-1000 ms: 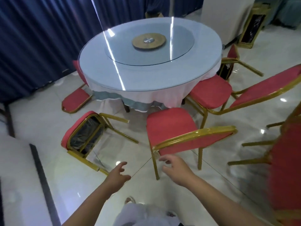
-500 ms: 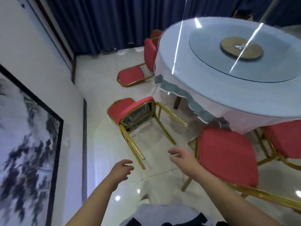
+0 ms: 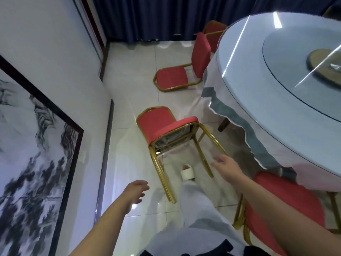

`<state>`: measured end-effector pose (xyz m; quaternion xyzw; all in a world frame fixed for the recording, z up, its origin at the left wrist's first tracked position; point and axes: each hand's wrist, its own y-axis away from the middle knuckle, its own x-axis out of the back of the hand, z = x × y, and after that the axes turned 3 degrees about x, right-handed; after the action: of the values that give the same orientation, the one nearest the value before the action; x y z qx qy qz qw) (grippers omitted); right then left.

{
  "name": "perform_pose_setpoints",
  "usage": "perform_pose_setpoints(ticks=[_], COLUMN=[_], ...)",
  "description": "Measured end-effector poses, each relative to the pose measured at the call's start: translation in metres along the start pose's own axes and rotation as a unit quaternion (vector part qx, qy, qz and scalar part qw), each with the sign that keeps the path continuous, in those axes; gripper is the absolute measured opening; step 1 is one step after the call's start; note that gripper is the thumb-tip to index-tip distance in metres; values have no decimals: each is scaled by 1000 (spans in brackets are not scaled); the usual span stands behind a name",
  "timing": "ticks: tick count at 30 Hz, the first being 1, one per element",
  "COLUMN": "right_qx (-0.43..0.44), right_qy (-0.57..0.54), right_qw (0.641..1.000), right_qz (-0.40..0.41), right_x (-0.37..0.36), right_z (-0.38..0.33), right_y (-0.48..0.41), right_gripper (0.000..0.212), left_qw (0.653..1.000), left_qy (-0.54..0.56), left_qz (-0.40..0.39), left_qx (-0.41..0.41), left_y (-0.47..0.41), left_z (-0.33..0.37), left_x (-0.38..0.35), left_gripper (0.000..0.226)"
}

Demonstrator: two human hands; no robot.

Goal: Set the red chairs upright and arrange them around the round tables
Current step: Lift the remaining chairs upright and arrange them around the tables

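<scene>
A red chair with a gold frame (image 3: 166, 128) lies tipped on its back on the floor, its legs pointing toward me. My left hand (image 3: 135, 191) is open, low and left of its legs, touching nothing. My right hand (image 3: 227, 166) is open just right of the nearest leg, holding nothing. A second toppled red chair (image 3: 184, 71) lies farther off against the tablecloth. The round table (image 3: 276, 80) with a glass turntable fills the right. An upright red chair (image 3: 287, 202) stands at the lower right under my right arm.
A white wall with a dark-framed ink painting (image 3: 33, 154) closes the left side. Blue curtains (image 3: 166, 15) hang at the back. My foot in a white slipper (image 3: 187, 172) is between the fallen chair's legs. A third red chair (image 3: 212, 32) shows behind the table.
The view has swung left from the table toward the wall. The fallen chair is now nearer and centred, and both open hands have reached closer to its legs.
</scene>
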<state>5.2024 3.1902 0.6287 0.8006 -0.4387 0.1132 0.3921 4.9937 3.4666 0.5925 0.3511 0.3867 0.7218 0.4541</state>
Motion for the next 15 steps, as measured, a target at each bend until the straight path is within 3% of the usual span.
perform_pose_setpoints(ticks=[5, 8, 11, 15], right_qx=[-44, -100, -159, -205], right_qy=[41, 10, -4, 23], right_qw=[998, 995, 987, 978], right_qz=[-17, -4, 14, -30], right_x=[20, 30, 33, 24], right_z=[-22, -32, -39, -33], right_y=[-140, -221, -302, -401], right_gripper=[44, 37, 29, 39], left_qw=[994, 982, 976, 970], left_qy=[59, 92, 106, 120], left_qz=[85, 142, 133, 136], left_qx=[40, 89, 137, 164], left_y=[-67, -97, -139, -213], left_z=[63, 92, 121, 159], left_x=[5, -4, -17, -24], left_gripper=[29, 33, 40, 47])
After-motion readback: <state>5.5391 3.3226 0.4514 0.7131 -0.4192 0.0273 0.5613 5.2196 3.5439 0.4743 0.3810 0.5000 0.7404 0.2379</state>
